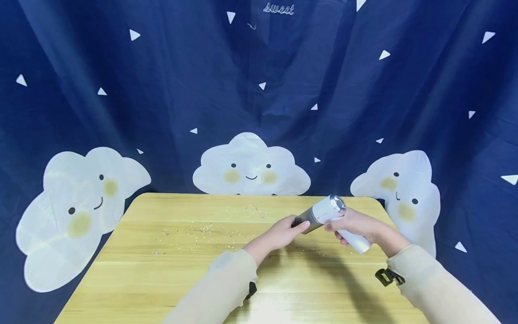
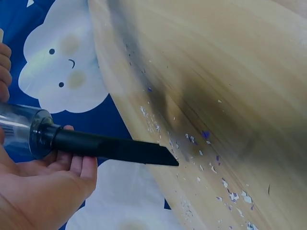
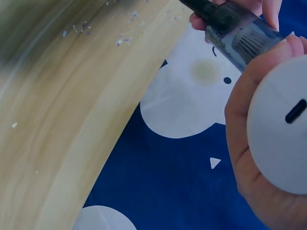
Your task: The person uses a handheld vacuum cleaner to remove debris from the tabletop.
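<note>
A white handheld vacuum cleaner [image 1: 324, 211] is held above the right part of the table. My right hand [image 1: 360, 223] grips its white handle; the handle's round end [image 3: 276, 139] fills the right edge of the right wrist view. At the front, my left hand [image 1: 281, 231] holds the clear dust cup [image 2: 17, 125], thumb on top and fingers underneath, reaching along the black crevice nozzle [image 2: 110, 146]. The slanted nozzle tip points over the tabletop, where small white and purple paper scraps [image 2: 233, 195] lie scattered.
The wooden table [image 1: 182, 274] has rounded far corners. Most scraps [image 1: 210, 228] lie left of centre, with some near the far edge. Behind the table hangs a dark blue curtain [image 1: 170, 90] with white clouds and triangles.
</note>
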The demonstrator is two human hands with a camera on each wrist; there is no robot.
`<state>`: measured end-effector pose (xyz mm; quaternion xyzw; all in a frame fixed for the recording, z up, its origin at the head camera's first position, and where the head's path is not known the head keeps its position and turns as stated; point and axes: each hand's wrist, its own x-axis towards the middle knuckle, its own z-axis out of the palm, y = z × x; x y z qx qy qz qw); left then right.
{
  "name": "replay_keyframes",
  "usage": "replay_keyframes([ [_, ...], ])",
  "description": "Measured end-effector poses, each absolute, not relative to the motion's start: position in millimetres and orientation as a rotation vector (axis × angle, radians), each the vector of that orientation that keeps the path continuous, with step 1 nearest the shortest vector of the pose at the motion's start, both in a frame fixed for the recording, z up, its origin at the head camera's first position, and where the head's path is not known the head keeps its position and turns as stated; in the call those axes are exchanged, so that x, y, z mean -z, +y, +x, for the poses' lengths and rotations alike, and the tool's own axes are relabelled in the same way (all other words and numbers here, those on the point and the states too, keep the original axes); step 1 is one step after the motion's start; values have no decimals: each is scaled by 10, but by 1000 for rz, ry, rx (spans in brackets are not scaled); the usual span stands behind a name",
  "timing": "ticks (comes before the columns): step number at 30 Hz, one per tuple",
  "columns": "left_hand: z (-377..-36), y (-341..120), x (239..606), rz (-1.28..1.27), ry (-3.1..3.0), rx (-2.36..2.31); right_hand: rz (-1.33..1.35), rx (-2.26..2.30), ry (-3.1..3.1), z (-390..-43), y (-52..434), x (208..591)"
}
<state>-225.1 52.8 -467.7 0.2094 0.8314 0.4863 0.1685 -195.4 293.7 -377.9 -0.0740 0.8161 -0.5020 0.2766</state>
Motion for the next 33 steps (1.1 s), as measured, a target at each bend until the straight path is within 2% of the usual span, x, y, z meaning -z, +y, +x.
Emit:
replay_keyframes([
  [33,-2208,727,4733,667,2216,-1499,-162,1226,2273,-1856,3052,3606],
])
